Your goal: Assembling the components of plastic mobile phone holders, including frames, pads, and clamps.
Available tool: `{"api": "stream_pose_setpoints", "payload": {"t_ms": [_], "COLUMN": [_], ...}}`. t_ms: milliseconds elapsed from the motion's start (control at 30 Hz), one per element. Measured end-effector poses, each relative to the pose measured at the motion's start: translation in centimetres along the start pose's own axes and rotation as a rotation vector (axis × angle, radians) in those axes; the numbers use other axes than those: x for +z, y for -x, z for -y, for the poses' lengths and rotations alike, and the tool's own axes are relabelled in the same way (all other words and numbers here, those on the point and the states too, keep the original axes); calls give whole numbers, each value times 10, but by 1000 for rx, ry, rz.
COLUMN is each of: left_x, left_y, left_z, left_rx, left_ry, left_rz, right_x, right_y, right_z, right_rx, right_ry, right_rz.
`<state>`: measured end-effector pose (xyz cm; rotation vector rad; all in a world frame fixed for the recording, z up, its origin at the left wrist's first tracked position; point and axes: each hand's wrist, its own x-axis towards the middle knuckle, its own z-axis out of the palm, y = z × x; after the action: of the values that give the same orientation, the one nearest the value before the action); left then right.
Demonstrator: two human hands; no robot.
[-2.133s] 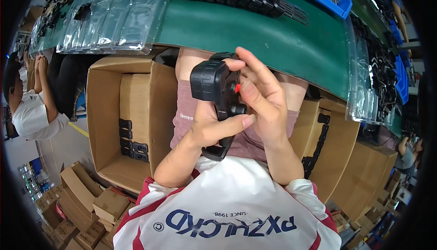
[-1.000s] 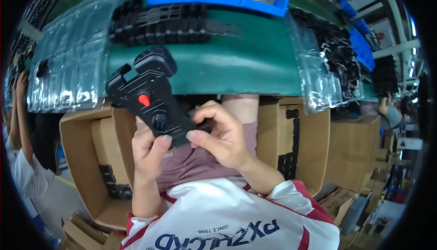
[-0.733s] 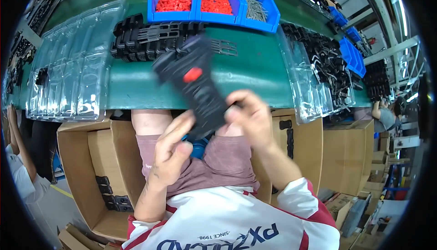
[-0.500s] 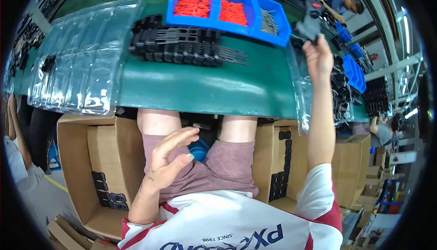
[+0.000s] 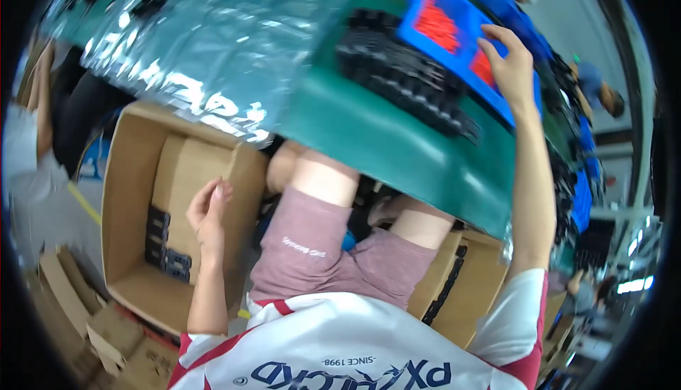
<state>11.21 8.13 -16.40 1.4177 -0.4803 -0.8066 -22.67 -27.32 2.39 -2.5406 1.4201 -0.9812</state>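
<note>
My right hand (image 5: 512, 67) is raised above the blue divided bin (image 5: 464, 70), its thumb and index finger apart and nothing between them. Red small pieces (image 5: 436, 26) fill one compartment; more red pieces (image 5: 484, 69) show beside my fingers, partly covered. My left hand (image 5: 207, 209) hovers over the cardboard box (image 5: 117, 198) at the left. Its fingers curl in toward the thumb, with nothing visible in them. Black flat parts (image 5: 157, 234) stand in that box, below the hand. A row of black plastic parts (image 5: 401, 67) lies on the green table next to the bin.
Clear plastic trays (image 5: 213, 42) cover the table's left side. The green table edge (image 5: 397, 184) runs above my lap. Another cardboard box (image 5: 482, 276) with black parts is at my right. Co-workers (image 5: 596, 88) are at the far right and left.
My view has turned left. My right hand has left the grey-and-black object at the right and is now over the bin. My left hand has moved from my lap to the left box, its fingers curling.
</note>
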Motion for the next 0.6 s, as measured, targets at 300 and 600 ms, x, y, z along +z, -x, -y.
{"api": "stream_pose_setpoints", "payload": {"t_ms": [300,600], "left_x": [-150,-259], "left_y": [-35,-25], "left_z": [178,244], "left_rx": [-396,-395], "left_ry": [-327,-991], "left_rz": [-272,-150], "right_x": [40,66], "right_y": [-68,-71], "right_z": [-91,-83], "right_rx": [-160,-79], "right_ry": [254,349], "right_rz": [572,494]}}
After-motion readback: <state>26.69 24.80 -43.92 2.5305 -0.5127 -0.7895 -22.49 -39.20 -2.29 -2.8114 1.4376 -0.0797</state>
